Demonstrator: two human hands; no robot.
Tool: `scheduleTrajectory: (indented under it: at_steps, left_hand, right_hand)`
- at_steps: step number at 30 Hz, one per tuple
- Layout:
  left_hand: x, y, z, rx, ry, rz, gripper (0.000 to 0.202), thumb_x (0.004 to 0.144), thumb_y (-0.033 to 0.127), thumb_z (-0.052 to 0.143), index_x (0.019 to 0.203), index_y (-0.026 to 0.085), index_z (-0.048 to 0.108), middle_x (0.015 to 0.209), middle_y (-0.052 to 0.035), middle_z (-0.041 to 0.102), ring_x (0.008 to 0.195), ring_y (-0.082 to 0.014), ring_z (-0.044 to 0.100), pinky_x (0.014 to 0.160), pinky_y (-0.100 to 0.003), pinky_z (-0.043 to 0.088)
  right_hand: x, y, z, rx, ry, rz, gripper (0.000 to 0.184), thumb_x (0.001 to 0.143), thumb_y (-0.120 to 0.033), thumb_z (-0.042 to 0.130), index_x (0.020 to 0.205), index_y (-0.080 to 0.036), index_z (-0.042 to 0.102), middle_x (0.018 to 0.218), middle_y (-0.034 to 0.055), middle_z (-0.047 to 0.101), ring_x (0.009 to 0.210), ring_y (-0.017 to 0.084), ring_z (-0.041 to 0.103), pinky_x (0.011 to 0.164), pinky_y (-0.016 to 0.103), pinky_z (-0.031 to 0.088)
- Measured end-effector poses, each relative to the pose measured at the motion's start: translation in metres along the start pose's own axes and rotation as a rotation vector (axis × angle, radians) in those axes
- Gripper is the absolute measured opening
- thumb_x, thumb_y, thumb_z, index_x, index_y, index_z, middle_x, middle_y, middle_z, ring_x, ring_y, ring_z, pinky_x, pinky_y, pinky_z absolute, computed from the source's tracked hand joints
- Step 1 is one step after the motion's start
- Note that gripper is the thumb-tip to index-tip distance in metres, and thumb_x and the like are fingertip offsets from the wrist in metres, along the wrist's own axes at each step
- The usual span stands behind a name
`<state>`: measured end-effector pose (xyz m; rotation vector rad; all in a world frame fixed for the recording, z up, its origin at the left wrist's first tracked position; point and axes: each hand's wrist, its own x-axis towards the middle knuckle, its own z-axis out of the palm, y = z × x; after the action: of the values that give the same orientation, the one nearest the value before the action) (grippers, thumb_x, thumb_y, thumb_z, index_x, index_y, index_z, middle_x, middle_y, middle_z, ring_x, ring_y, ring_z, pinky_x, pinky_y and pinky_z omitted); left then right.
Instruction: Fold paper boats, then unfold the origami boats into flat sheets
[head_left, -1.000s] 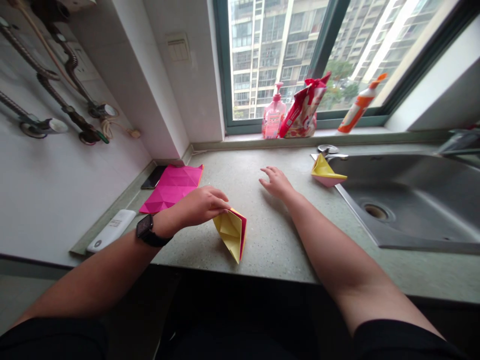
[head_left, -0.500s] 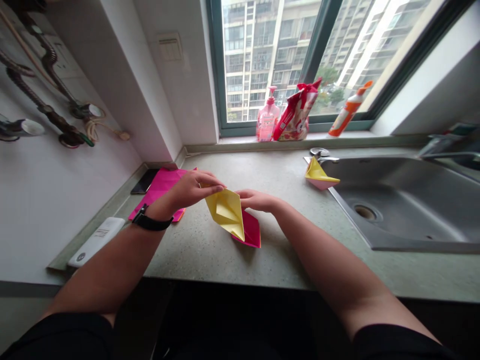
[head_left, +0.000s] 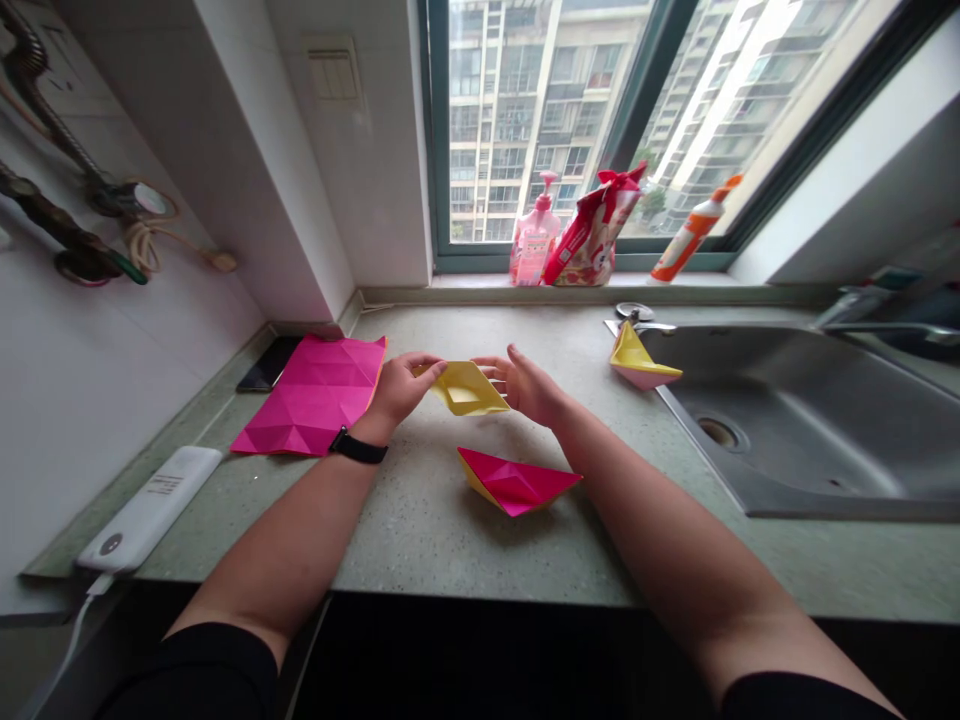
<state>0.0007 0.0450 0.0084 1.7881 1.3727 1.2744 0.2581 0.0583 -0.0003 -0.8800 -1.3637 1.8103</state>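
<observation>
My left hand [head_left: 405, 387] pinches the left end of a yellow folded paper boat [head_left: 466, 390], thumb on top, and holds it above the counter. At the boat's other end is my right hand [head_left: 529, 388], its fingers apart and its thumb raised. Those fingertips come close to the boat's right side; whether they touch it I cannot tell. Nearer to me, a pink paper boat [head_left: 521, 485] with a yellow underside rests on the counter. A creased pink paper sheet [head_left: 322, 393] lies beside my left wrist.
By the sink [head_left: 825, 420] stands another yellow and pink paper boat [head_left: 641, 362]. A dark phone [head_left: 268, 365] lies partly beside the pink sheet, and a white power bank [head_left: 154, 508] with a cable is at left. Along the windowsill are a pump bottle [head_left: 534, 245], a red bag [head_left: 596, 235] and an orange-white bottle [head_left: 694, 232].
The yellow boat has moved up and away from the pink boat, which now shows whole. My right hand has opened and turned, thumb up. My left hand still holds its end.
</observation>
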Motion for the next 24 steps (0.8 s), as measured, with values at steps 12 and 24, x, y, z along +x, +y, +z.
scheduleTrajectory:
  at_steps: [12,24]
  left_hand:
    - [-0.013,-0.023,0.027,-0.408,-0.042,-0.099,0.068,0.081,0.032,0.09,0.143,0.019,0.067,0.132,-0.0139,0.075,0.103,-0.0231,0.077,0.092,-0.036,0.063]
    - [-0.017,-0.012,0.03,-0.32,-0.075,-0.057,0.03,0.097,0.042,0.069,0.106,0.017,0.084,0.102,-0.0075,0.083,0.092,-0.0239,0.075,0.082,-0.031,0.059]
  right_hand:
    - [0.002,0.012,0.005,-0.051,0.108,-0.003,0.04,0.074,-0.019,0.077,0.113,-0.027,0.078,0.115,0.0055,0.081,0.101,0.025,0.076,0.084,0.039,0.064]
    - [0.007,0.025,0.007,-0.838,0.344,-0.729,0.008,0.089,-0.022,0.069,0.082,-0.026,0.069,0.125,0.0077,0.074,0.116,0.026,0.073,0.098,0.047,0.063]
